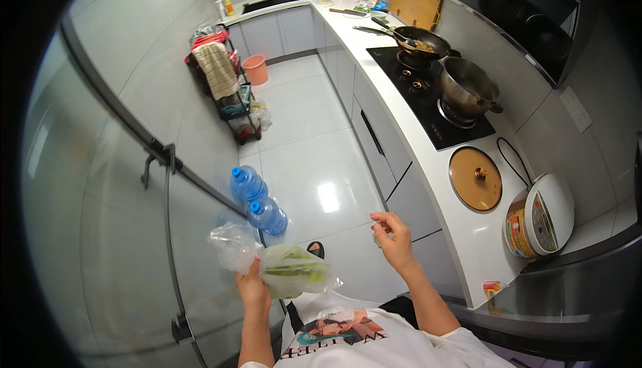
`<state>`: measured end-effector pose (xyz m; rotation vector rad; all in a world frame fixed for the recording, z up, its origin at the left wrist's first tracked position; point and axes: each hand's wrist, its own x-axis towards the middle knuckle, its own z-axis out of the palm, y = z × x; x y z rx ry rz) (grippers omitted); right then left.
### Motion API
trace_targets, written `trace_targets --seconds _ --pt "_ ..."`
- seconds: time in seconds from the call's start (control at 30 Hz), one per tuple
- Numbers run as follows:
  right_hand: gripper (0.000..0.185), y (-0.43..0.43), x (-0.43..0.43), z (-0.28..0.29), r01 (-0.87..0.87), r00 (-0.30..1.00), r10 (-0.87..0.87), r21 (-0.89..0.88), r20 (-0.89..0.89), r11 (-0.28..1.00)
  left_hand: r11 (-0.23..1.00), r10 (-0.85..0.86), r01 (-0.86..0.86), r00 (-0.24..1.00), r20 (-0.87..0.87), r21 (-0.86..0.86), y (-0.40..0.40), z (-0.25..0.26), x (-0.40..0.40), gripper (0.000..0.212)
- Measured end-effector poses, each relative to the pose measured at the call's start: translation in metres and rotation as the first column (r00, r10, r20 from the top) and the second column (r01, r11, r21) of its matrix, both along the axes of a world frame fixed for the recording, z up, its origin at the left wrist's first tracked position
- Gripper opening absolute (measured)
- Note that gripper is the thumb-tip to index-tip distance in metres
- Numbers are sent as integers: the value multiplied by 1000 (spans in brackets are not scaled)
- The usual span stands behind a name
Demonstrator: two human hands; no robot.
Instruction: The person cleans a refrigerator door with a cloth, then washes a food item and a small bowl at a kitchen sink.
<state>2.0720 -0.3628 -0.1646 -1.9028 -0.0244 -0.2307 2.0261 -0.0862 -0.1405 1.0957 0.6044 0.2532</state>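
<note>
My left hand point(253, 285) grips the gathered neck of a clear plastic bag point(235, 242) at the lower left. Green vegetables point(296, 270) lie inside the bag, its filled part hanging to the right of the hand, in front of my shirt. Raised over the floor near the counter, my right hand point(393, 240) has its fingers curled, the thumb close to the fingertips. Something small and pale shows beside the thumb; whether the hand holds it I cannot tell.
Two large blue water bottles point(268, 216) stand by the glass door at left, with a trolley point(233, 102) and pink bucket point(256, 69) beyond. The right counter bears a frying pan point(436, 42), a pot point(469, 84) on the hob, a lid point(475, 187) and a rice cooker point(541, 217).
</note>
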Motion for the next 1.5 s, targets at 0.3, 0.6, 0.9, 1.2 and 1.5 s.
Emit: trace_targets --seconds 0.3,0.6,0.9,1.2,1.5 --pt "24 65 175 37 -58 998 56 -63 -24 996 969 -240 241 970 32 -48 36 1 216 37" --pt "87 130 356 31 -506 858 482 -135 -175 852 940 -325 317 945 46 124 24 1 414 30" --pt "72 142 575 39 -556 819 559 -409 -127 723 874 -419 412 907 -32 258 -3 33 604 32" --pt "48 131 780 21 -486 864 502 -301 -25 821 644 -619 486 785 30 590 -22 24 802 17" --pt "26 131 954 -10 -304 947 317 -419 -39 855 441 -833 508 539 126 740 -12 25 1020 23"
